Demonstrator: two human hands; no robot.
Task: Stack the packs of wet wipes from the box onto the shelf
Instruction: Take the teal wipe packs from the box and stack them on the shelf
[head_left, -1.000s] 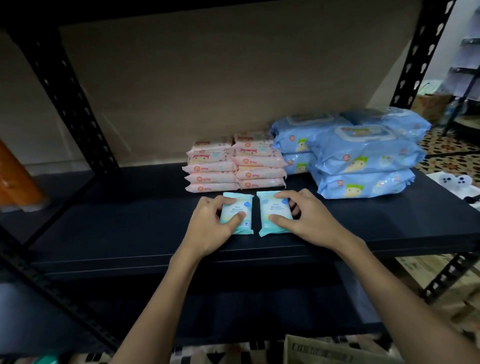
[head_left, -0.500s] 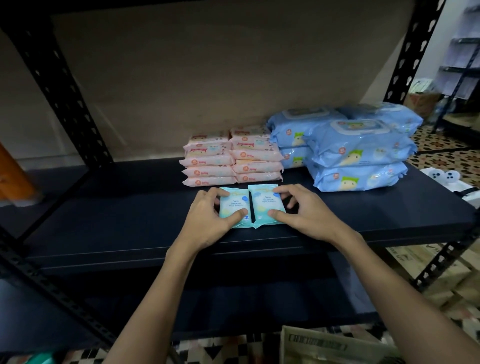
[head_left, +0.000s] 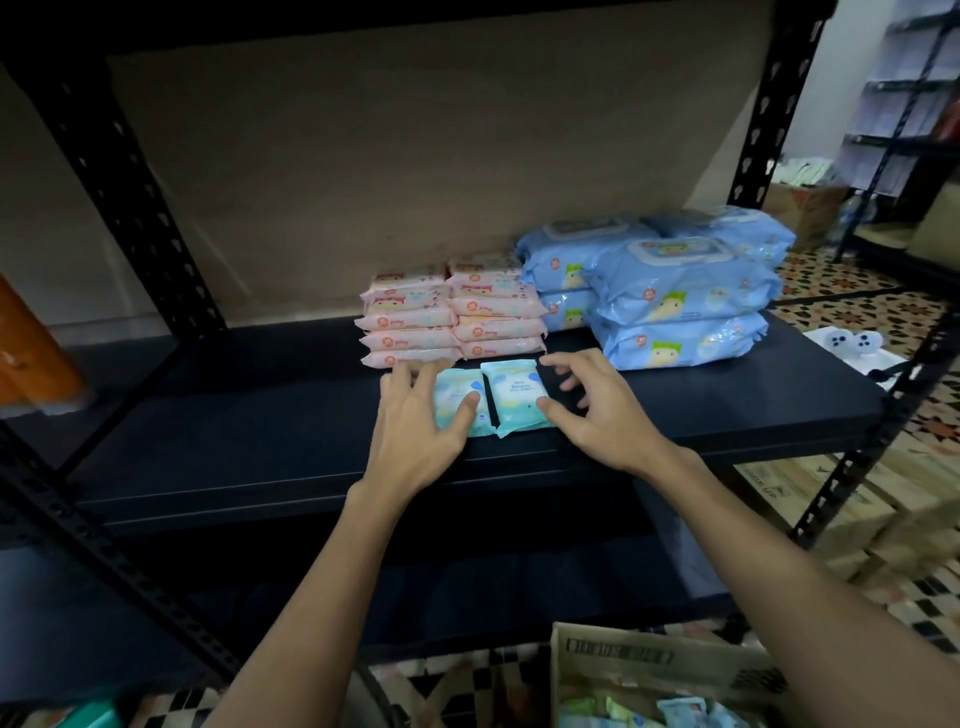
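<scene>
Two small teal packs of wet wipes lie side by side near the front edge of the dark shelf (head_left: 249, 410). My left hand (head_left: 415, 436) lies flat over the left teal pack (head_left: 460, 385), fingers spread and thumb resting on its face. Beside the right teal pack (head_left: 517, 395), my right hand (head_left: 602, 415) touches the pack's right edge with the thumb only; its fingers are lifted and apart. The cardboard box (head_left: 623, 660) sits on the floor at the bottom right with more teal packs (head_left: 675, 712) inside.
Two stacks of pink packs (head_left: 410, 325) stand just behind the teal ones. Large blue packs (head_left: 675, 306) are piled to their right. Black perforated posts (head_left: 135, 192) frame the shelf, and a lower shelf (head_left: 467, 582) lies beneath. An orange object (head_left: 31, 353) is at far left.
The two teal packs were pushed together and slid slightly back toward the pink stacks. Both hands have loosened: the right fingers lifted off its pack and the left hand flattened.
</scene>
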